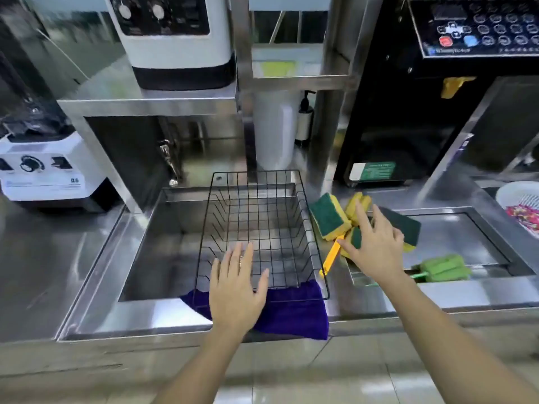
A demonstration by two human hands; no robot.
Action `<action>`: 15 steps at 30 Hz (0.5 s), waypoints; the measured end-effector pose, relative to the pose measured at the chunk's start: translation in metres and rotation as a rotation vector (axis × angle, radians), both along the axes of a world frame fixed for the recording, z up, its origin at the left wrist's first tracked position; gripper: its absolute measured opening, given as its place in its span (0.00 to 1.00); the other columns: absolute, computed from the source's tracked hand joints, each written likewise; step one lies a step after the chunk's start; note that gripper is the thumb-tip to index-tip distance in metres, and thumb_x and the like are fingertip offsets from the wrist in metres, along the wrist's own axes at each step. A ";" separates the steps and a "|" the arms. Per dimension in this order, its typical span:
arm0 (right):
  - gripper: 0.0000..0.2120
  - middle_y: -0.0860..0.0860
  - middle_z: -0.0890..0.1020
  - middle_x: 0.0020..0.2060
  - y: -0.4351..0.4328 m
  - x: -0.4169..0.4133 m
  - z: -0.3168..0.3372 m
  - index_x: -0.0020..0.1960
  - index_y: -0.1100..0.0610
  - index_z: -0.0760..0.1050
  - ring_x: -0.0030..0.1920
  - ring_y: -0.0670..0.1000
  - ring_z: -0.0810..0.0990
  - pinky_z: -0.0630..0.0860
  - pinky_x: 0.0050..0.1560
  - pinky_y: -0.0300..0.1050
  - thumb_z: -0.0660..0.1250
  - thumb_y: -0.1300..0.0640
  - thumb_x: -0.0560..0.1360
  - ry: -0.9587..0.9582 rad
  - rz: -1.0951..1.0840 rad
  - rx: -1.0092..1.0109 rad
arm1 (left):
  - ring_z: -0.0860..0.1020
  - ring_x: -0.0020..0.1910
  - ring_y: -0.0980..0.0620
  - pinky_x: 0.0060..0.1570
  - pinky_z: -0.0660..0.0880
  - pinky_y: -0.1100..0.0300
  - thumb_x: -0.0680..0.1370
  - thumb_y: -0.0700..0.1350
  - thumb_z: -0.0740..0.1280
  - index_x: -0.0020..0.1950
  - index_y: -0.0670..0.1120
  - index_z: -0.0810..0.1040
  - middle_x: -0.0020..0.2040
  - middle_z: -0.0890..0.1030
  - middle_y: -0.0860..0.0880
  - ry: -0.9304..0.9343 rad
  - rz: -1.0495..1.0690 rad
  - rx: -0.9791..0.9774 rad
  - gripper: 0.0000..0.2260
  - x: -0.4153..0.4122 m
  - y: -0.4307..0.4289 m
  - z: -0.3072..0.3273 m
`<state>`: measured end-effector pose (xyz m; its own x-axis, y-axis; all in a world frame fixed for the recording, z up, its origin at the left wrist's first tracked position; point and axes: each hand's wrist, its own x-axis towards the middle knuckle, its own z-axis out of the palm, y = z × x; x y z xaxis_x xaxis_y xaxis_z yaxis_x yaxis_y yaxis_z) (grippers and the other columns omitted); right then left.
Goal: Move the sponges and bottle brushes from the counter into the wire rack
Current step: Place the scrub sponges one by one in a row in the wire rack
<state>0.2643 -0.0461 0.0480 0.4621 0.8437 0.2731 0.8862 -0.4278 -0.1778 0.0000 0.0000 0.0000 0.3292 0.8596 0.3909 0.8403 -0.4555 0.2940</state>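
Note:
A black wire rack (303,199) sits across the steel sink with nothing in it. Right of it, on the counter, lies a pile of yellow sponges with green scouring faces (329,215). A bottle brush with a yellow handle (331,256) pokes out from under the pile. A second brush with a green sponge head (443,268) lies further right. My right hand (376,246) hovers over the pile with fingers spread, holding nothing. My left hand (237,287) is flat and open over the rack's near edge.
A purple cloth (294,312) hangs over the sink's front edge under the rack. A white blender base (43,173) stands at the left. A black machine (408,112) and a soap pump bottle (304,118) stand behind. A white bowl (519,196) sits far right.

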 end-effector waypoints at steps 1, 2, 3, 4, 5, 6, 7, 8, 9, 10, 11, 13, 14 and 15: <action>0.39 0.62 0.67 0.71 0.000 0.003 -0.004 0.75 0.52 0.59 0.71 0.61 0.68 0.67 0.62 0.61 0.69 0.41 0.69 0.047 -0.018 -0.034 | 0.73 0.66 0.43 0.69 0.60 0.48 0.78 0.58 0.54 0.70 0.44 0.72 0.66 0.76 0.44 0.009 -0.014 -0.023 0.26 0.000 -0.003 -0.003; 0.40 0.61 0.66 0.72 -0.001 0.005 -0.007 0.75 0.51 0.57 0.72 0.60 0.65 0.66 0.64 0.61 0.68 0.40 0.70 0.078 -0.046 -0.062 | 0.73 0.66 0.43 0.68 0.59 0.49 0.78 0.58 0.54 0.69 0.44 0.73 0.66 0.77 0.44 0.026 -0.020 -0.022 0.26 0.001 -0.005 -0.007; 0.40 0.60 0.63 0.73 -0.003 0.009 -0.013 0.76 0.51 0.54 0.74 0.59 0.62 0.63 0.67 0.60 0.67 0.40 0.70 0.112 -0.071 -0.114 | 0.74 0.65 0.44 0.68 0.58 0.49 0.78 0.58 0.54 0.68 0.44 0.74 0.65 0.77 0.45 0.047 -0.026 -0.020 0.26 0.001 -0.009 -0.013; 0.40 0.59 0.61 0.75 -0.006 0.013 -0.017 0.76 0.51 0.52 0.75 0.57 0.58 0.61 0.69 0.59 0.65 0.39 0.71 0.154 -0.101 -0.174 | 0.74 0.64 0.44 0.68 0.59 0.49 0.78 0.58 0.54 0.67 0.44 0.75 0.64 0.78 0.45 0.065 -0.020 -0.008 0.26 0.000 -0.013 -0.020; 0.41 0.58 0.58 0.76 -0.007 0.015 -0.020 0.77 0.52 0.50 0.76 0.57 0.56 0.59 0.70 0.58 0.64 0.39 0.72 0.180 -0.113 -0.225 | 0.75 0.64 0.45 0.67 0.60 0.49 0.78 0.57 0.55 0.66 0.44 0.76 0.63 0.79 0.45 0.070 -0.020 -0.001 0.25 0.000 -0.015 -0.026; 0.41 0.57 0.57 0.76 -0.009 0.016 -0.024 0.77 0.52 0.49 0.76 0.56 0.54 0.57 0.71 0.57 0.64 0.39 0.72 0.183 -0.112 -0.268 | 0.76 0.63 0.45 0.67 0.60 0.49 0.78 0.57 0.55 0.64 0.43 0.78 0.62 0.79 0.46 0.075 -0.025 0.003 0.25 -0.001 -0.017 -0.029; 0.41 0.56 0.55 0.77 -0.010 0.018 -0.027 0.77 0.52 0.49 0.77 0.56 0.53 0.57 0.72 0.57 0.63 0.39 0.72 0.182 -0.109 -0.294 | 0.77 0.62 0.45 0.66 0.61 0.49 0.78 0.57 0.55 0.62 0.42 0.79 0.60 0.80 0.46 0.079 -0.021 0.015 0.25 -0.001 -0.018 -0.032; 0.40 0.56 0.54 0.77 -0.010 0.020 -0.028 0.77 0.52 0.49 0.77 0.56 0.52 0.56 0.72 0.56 0.63 0.39 0.72 0.176 -0.101 -0.308 | 0.78 0.60 0.46 0.65 0.62 0.49 0.78 0.57 0.55 0.60 0.42 0.80 0.58 0.81 0.46 0.086 -0.015 0.056 0.24 -0.002 -0.018 -0.034; 0.39 0.55 0.53 0.78 -0.010 0.022 -0.030 0.76 0.52 0.50 0.77 0.56 0.52 0.56 0.72 0.56 0.64 0.40 0.73 0.158 -0.092 -0.324 | 0.79 0.57 0.46 0.64 0.64 0.49 0.78 0.57 0.55 0.57 0.41 0.81 0.55 0.83 0.46 0.088 -0.016 0.087 0.24 -0.002 -0.019 -0.035; 0.38 0.55 0.52 0.78 -0.010 0.024 -0.031 0.76 0.52 0.52 0.77 0.56 0.51 0.56 0.72 0.56 0.64 0.41 0.73 0.145 -0.084 -0.353 | 0.80 0.54 0.46 0.62 0.65 0.50 0.78 0.56 0.56 0.53 0.41 0.82 0.51 0.83 0.46 0.083 -0.021 0.115 0.23 -0.003 -0.019 -0.037; 0.37 0.55 0.51 0.78 -0.009 0.025 -0.031 0.76 0.52 0.53 0.77 0.56 0.50 0.55 0.73 0.56 0.65 0.42 0.73 0.136 -0.081 -0.376 | 0.81 0.50 0.46 0.59 0.67 0.50 0.78 0.56 0.56 0.50 0.41 0.82 0.47 0.84 0.46 0.078 -0.026 0.141 0.22 -0.003 -0.019 -0.037; 0.34 0.55 0.49 0.78 -0.009 0.025 -0.032 0.74 0.52 0.57 0.77 0.56 0.50 0.55 0.73 0.55 0.66 0.45 0.73 0.109 -0.076 -0.411 | 0.80 0.40 0.45 0.52 0.68 0.51 0.79 0.55 0.57 0.43 0.42 0.81 0.38 0.82 0.47 0.069 -0.026 0.189 0.20 -0.003 -0.018 -0.038; 0.33 0.55 0.50 0.78 -0.009 0.025 -0.033 0.73 0.53 0.58 0.77 0.56 0.51 0.56 0.72 0.55 0.66 0.47 0.73 0.100 -0.073 -0.414 | 0.78 0.36 0.45 0.48 0.68 0.52 0.79 0.54 0.57 0.40 0.42 0.80 0.35 0.79 0.47 0.072 -0.021 0.210 0.20 -0.004 -0.018 -0.039; 0.32 0.56 0.51 0.77 -0.009 0.024 -0.034 0.72 0.53 0.61 0.76 0.57 0.53 0.57 0.71 0.55 0.67 0.49 0.72 0.096 -0.071 -0.403 | 0.76 0.34 0.45 0.45 0.68 0.52 0.79 0.54 0.58 0.38 0.43 0.78 0.33 0.78 0.48 0.078 -0.015 0.225 0.19 -0.004 -0.017 -0.040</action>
<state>0.2886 -0.0554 0.0139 0.5306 0.8392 -0.1193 0.8394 -0.5398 -0.0638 -0.0039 -0.0172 -0.0398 0.3784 0.7481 0.5452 0.8490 -0.5152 0.1176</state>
